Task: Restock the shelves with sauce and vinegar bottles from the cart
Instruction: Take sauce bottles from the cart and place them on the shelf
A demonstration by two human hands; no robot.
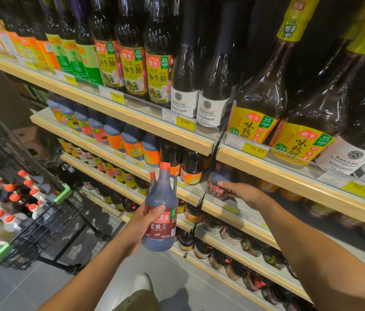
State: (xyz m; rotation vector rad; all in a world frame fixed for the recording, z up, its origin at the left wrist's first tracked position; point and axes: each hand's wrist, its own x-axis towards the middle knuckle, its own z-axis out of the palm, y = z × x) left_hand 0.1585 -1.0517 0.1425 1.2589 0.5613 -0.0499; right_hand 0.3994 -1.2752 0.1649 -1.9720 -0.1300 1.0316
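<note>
Sauce bottle (160, 212): held upright at centre frame, kept ready just below the shelf (239, 223).
Left hand (143, 223): grip clamped round the labelled body; neck and handle left free above.
Right hand (244, 195): wrapped about a second bottle (218, 184) on the shelf, probably being seated.
Cart (62, 194): more stock carried, lower left.

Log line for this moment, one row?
left hand: holds soy sauce jug | right hand: grips second jug on shelf | cart: bottles inside
</note>
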